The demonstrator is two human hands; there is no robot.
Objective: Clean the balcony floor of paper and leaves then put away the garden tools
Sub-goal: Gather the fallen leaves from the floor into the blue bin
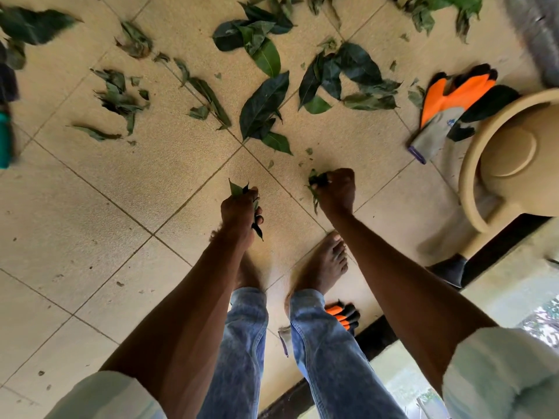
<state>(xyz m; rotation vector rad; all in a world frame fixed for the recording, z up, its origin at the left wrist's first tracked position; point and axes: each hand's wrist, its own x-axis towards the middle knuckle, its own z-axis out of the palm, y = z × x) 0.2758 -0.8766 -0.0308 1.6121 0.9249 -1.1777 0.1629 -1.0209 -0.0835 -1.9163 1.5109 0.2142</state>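
Observation:
Several green leaves [262, 104] lie scattered over the beige tiled floor [90, 207] ahead of me. My left hand [239, 211] grips a bunch of leaves above my bare left foot. A little further right and forward, my right hand [337, 190] grips a smaller clump of leaves. An orange, grey and black garden glove [447, 101] lies at the right beside a beige bucket [472, 164]. A second orange glove [344, 317] lies by my right foot, partly hidden by my leg.
My bare feet stand on the tiles near a dark floor edge [378, 337] at the lower right. A teal object [5, 140] sits at the left edge. More leaves [435, 7] lie at the top right.

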